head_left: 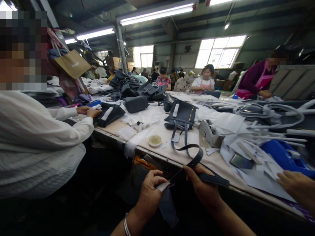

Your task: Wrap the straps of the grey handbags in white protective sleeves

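Note:
My left hand (150,193), with a bracelet at its wrist, pinches a small piece of white paper (163,186) at the end of a dark strap (194,159). Further along that strap, my right hand (203,188) is closed around it. The strap loops up over the table edge to a dark navy handbag (184,114), which lies on the table with a gold zipper and a white strip on its face. Another strap end hangs over the edge just right of my right hand.
A shallow dish (155,141), a metal tape dispenser (211,133) and a blue tape dispenser (286,157) stand on the table (144,149). A co-worker's hand (297,188) reaches in at right. At left, a person in a white shirt (36,144) handles another dark bag (112,114).

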Demonstrator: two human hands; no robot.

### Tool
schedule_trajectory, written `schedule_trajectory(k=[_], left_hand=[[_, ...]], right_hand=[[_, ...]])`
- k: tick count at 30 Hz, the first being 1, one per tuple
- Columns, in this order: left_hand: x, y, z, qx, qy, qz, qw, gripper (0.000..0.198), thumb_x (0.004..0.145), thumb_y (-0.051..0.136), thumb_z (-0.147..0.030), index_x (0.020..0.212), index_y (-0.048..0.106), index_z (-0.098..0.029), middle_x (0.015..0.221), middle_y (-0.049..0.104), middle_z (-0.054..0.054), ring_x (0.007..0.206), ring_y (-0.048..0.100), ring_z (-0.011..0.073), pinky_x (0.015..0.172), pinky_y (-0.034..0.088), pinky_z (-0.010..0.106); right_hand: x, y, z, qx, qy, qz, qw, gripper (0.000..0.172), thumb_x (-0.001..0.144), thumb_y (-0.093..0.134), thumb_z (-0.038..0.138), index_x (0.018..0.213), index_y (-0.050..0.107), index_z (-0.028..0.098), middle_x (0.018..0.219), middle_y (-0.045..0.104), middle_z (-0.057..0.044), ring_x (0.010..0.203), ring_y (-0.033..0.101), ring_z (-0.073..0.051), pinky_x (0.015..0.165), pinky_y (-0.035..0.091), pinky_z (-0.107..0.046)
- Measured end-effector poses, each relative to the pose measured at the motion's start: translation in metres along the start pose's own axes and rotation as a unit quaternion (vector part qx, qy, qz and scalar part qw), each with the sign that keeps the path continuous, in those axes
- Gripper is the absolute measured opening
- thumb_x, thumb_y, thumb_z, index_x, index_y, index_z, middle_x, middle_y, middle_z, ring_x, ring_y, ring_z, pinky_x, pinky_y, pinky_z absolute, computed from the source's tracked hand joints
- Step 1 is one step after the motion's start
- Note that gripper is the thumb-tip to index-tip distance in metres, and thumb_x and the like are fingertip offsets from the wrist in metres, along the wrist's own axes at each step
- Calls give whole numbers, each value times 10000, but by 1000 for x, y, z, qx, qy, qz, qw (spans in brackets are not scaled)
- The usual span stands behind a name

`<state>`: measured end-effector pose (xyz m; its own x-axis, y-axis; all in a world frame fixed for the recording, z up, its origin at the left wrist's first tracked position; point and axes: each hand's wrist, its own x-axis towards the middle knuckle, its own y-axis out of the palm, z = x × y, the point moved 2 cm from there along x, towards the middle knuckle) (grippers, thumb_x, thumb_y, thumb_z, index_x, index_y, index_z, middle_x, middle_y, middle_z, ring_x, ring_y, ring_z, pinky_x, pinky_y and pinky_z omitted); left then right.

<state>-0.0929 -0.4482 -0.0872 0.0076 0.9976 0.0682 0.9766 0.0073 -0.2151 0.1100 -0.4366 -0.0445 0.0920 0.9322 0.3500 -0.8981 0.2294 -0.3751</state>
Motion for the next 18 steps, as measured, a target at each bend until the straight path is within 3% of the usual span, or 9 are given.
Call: schedule_trajectory(k=[4,8,13,16,18], left_hand=[[-1,1,-6,-35,-32,54,997,127,789,684,-285,837,766,-202,865,748,58,838,677,212,773,504,284],[-1,2,-14,-55,-55,36,996,212,824,660,-366,817,737,-169,811,743,62,787,660,201,725,492,270],[1,8,-17,-116,-89,33,989,306,782,695,-448,782,683,-143,745,701,53,700,608,168,638,468,248],[1,10,-11,-129,-105,29,986,305,772,702,-443,758,661,-141,714,681,42,664,588,154,615,458,243],[0,11,-7,-121,-107,34,986,298,776,699,-439,760,660,-143,715,683,44,660,591,155,607,454,242]], right_hand=[[2,-3,7,-4,-12,7,1000,303,884,632,440,685,645,211,681,630,-18,668,589,-175,688,462,-300],[5,-1,15,-5,-18,48,999,250,887,624,436,832,719,211,748,673,-36,689,606,-188,701,482,-310],[-10,24,5,64,-26,145,987,219,898,610,384,849,738,213,862,712,-53,832,648,-216,803,508,-331],[-17,32,-9,121,41,166,978,203,873,642,390,915,739,217,891,716,-48,875,652,-219,809,513,-328],[-11,27,-15,162,113,135,971,259,849,665,433,967,724,210,780,682,-27,726,625,-180,651,501,-282]])
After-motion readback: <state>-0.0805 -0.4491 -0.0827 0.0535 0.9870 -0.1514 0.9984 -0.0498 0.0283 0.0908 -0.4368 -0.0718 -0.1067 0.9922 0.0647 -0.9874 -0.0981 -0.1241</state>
